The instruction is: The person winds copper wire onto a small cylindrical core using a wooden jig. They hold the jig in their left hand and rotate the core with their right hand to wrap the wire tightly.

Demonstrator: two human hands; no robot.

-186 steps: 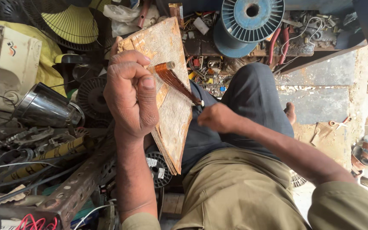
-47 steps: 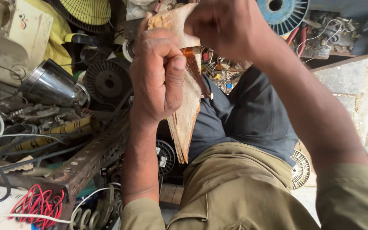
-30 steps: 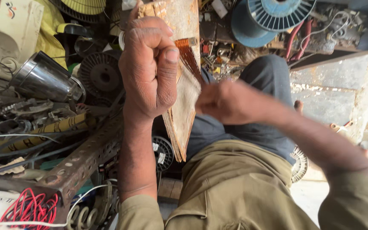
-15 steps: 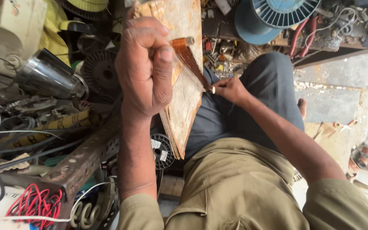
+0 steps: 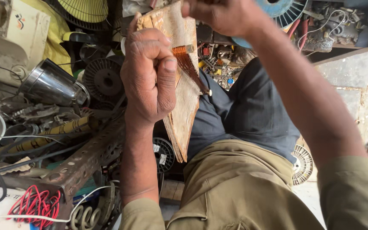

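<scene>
My left hand is a fist clamped on a worn wooden board that stands on edge over my lap. A flat winding of copper wire is wrapped slantwise across the board beside my left thumb, ending at a small pale pin. At the top edge of the view my right hand is raised above the board's upper end with its fingers pinched together. Any strand it holds is too fine to see. My right forearm crosses diagonally over my dark trousers.
A blue wire spool sits at the top right. To the left lie a steel vessel, a round black finned part, a perforated metal angle bar, red wires and a yellow fan guard. A white vented disc rests near my right knee.
My right hand has swung up from the lower end of the copper winding to above the board's top. My left hand keeps its grip on the board, which has barely shifted.
</scene>
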